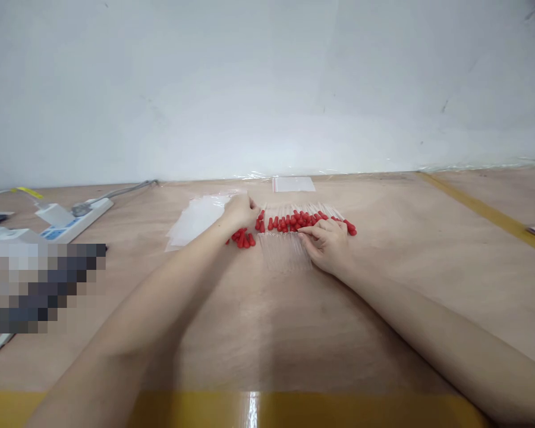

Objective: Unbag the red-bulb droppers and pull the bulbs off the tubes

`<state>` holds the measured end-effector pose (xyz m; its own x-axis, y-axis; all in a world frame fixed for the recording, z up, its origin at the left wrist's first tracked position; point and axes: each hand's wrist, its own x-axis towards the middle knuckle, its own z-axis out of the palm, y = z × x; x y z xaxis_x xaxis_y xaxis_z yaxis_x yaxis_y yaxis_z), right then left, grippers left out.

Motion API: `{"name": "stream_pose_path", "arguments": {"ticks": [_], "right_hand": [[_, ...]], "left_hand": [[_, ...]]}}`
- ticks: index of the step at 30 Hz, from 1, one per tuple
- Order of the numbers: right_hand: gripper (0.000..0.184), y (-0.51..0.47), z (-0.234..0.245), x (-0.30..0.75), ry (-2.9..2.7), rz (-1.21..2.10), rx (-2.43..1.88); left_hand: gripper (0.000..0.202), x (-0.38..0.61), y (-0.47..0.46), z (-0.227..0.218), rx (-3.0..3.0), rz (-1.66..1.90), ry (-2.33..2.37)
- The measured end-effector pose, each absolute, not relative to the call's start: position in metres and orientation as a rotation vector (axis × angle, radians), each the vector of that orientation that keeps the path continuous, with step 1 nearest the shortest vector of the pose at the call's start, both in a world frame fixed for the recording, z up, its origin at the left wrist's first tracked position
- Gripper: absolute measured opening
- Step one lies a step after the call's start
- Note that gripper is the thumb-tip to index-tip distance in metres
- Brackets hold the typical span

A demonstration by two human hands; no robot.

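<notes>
A row of droppers with red rubber bulbs (294, 221) lies across the middle of the table, their pale thin stems pointing to the wall. My left hand (242, 211) is at the left end of this row, its fingers curled beside a red bulb; what they pinch is hidden. Below that wrist lies a smaller group of red bulbs (242, 239). Several clear thin tubes (283, 252) lie side by side in front of the row. My right hand (327, 244) rests at their upper right end, thumb and forefinger close together; anything between them is too small to make out.
Clear plastic bags (200, 217) are spread behind my left forearm. Another small bag (294, 184) lies near the wall. On the left are a power strip (82, 220) with plugs and cables, and a blurred-out dark object (49, 291). Yellow tape (485, 205) crosses the table at right.
</notes>
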<state>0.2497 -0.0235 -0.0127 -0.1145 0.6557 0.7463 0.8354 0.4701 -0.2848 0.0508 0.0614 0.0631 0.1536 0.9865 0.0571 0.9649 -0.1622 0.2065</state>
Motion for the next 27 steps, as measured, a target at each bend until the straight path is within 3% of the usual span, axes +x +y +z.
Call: {"name": "stream_pose_path", "arguments": {"ticks": [5, 9, 16, 19, 23, 27], "right_hand": [[0.019, -0.025, -0.014, 0.248, -1.846, -0.223, -1.235], [0.019, -0.026, -0.014, 0.247, -1.868, -0.243, -1.22], [0.019, -0.027, -0.012, 0.249, -1.878, -0.233, -1.251], [0.023, -0.03, -0.009, 0.248, -1.814, -0.305, -1.263], [0.045, -0.037, -0.005, 0.245, -1.856, -0.489, -1.227], [0.039, -0.04, -0.005, 0.242, -2.08, -0.506, -1.083]], "left_hand": [[0.02, 0.038, 0.06, 0.062, 2.34, 0.351, 2.004], [0.029, 0.055, 0.071, 0.049, 2.376, 0.259, 1.964], [0.025, 0.072, 0.077, 0.05, 2.37, 0.177, 2.006], [0.025, 0.057, 0.055, 0.056, 2.478, 0.33, 1.971], [0.019, 0.028, 0.011, 0.045, 2.845, 0.698, 1.567], [0.018, 0.008, -0.018, 0.019, 2.966, 0.897, 1.264]]}}
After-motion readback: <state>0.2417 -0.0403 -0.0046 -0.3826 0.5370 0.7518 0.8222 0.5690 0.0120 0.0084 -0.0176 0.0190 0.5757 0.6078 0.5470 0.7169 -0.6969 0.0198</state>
